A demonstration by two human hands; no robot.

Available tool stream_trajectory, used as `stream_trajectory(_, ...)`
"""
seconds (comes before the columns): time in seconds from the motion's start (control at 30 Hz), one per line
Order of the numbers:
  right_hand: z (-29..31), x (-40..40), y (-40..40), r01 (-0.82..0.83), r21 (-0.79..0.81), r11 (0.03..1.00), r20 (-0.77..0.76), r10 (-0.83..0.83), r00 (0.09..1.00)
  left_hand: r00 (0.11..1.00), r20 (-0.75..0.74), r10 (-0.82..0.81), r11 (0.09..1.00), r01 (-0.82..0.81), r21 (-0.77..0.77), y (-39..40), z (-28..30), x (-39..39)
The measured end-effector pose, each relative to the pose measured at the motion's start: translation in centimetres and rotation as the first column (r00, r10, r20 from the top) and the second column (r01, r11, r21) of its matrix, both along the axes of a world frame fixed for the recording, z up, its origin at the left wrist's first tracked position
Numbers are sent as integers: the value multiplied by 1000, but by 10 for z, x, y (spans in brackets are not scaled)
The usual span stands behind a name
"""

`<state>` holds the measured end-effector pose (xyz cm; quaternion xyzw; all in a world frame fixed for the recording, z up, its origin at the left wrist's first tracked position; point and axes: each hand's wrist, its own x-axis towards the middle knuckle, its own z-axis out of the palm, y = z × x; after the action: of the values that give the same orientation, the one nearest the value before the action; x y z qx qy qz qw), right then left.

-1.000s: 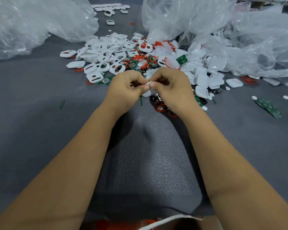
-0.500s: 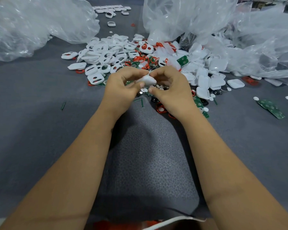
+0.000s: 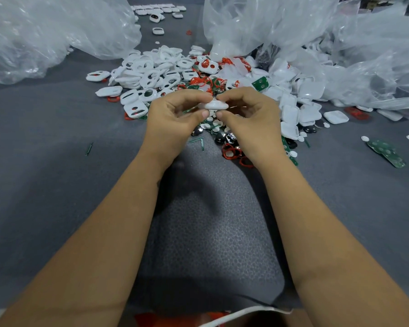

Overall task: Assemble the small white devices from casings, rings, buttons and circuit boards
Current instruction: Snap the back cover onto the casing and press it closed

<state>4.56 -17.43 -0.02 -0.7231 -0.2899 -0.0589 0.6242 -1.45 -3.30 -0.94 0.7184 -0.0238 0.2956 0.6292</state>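
Both hands meet over the near edge of the parts pile. The left hand [image 3: 175, 116] and the right hand [image 3: 248, 114] each pinch 1 white device [image 3: 213, 105] between thumb below and forefinger above, holding it flat and raised off the grey mat [image 3: 45, 161]. It looks like 2 casing halves being pressed shut, though the seam is too small to read.

Just below the hands lie loose round white buttons [image 3: 214, 123], dark coin-like discs [image 3: 220, 139] and a few red rings [image 3: 232, 152]. Beyond, to the far left, sits a heap of white casings with cut-outs [image 3: 149, 76]; to the right, plain white casing backs [image 3: 291, 114]. A green circuit board [image 3: 260, 83] shows among red rings in the middle, and another green board strip [image 3: 385, 153] lies well apart on the right. Clear plastic bags [image 3: 57, 31] stand at the far left and right.

The likely risk is uneven pressure: squeezing only at the 2 ends could leave the middle unlatched, or pinch a ring out of its groove. A slip of the thumbs could drop the device into the loose parts beneath, where it would be hard to tell from unassembled shells.
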Motion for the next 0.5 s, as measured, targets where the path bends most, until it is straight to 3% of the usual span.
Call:
stream_trajectory(0.23, -1, 2, 1, 15, 48, 999, 51, -18, 999, 994, -110, 13, 996, -23, -90, -3, 1, 1)
stream_trajectory(0.37, -5, 3, 3, -7, 52, 999, 142, -1, 990, 975, -191, -113, 924, 32, -381, -1, 4, 2)
stream_trajectory(0.5, -2, 3, 4, -60, 55, 997, -17, 61, 998, 985, -161, -69, 931, 6, -366, -2, 4, 2)
